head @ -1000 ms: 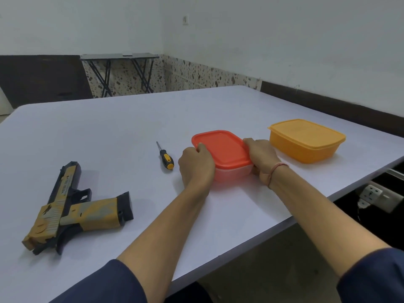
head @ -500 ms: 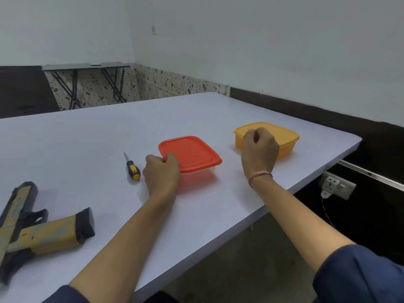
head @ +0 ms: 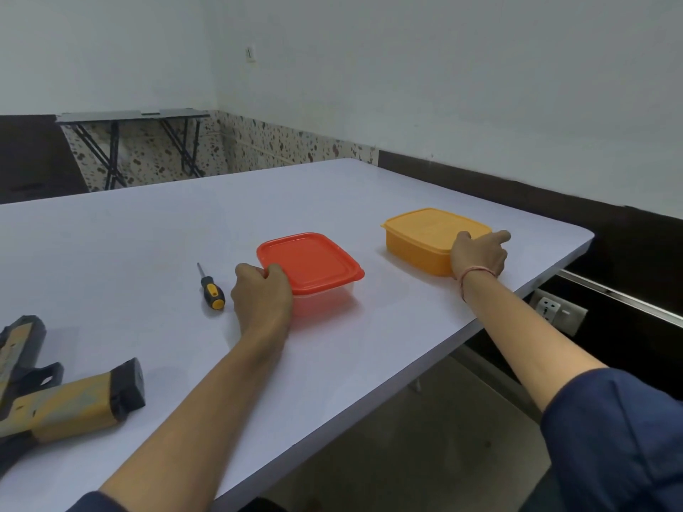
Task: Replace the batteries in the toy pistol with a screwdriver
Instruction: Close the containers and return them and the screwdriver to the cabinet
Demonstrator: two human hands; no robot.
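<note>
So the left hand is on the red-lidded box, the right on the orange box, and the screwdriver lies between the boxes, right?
Not quite: the head view shows the screwdriver left of the red-lidded box, beside the left hand, not between the boxes. The hands are as you say, the right hand on the orange box.

Table (head: pixel 148 245), white top. Pistol (head: pixel 63 404) lies flat at the near left edge, partly out of frame. Screwdriver (head: pixel 211 290) lies just left of the red box (head: pixel 318 260), not touching it. Left hand (head: pixel 262 293) grips that box's near left corner, fingers curled onto the lid. Right hand (head: pixel 476 255) holds the orange box (head: pixel 417 238) at its near right corner. Both lids on, boxes apart.
</note>
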